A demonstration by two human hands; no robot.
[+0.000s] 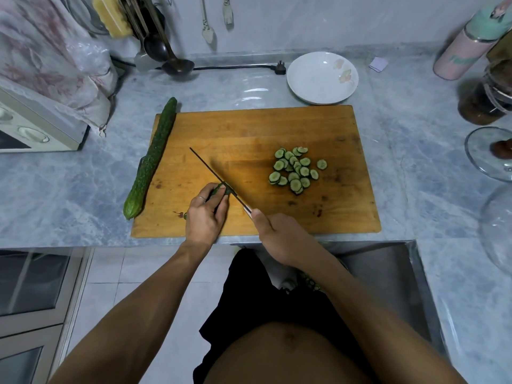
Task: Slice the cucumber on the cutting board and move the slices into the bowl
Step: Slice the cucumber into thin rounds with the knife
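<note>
Right hand (273, 231) around knife (219, 180) handle

Both forearms are bare, with no sleeves in view. The left hand (203, 217) carries a thin, pale ring on one finger; the right hand (278, 236) carries no visible jewellery. The torso is unclothed, with a dark black garment at the waist.

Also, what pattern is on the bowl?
Plain white bowl with a faint pink-peach flower print, head view.
</note>
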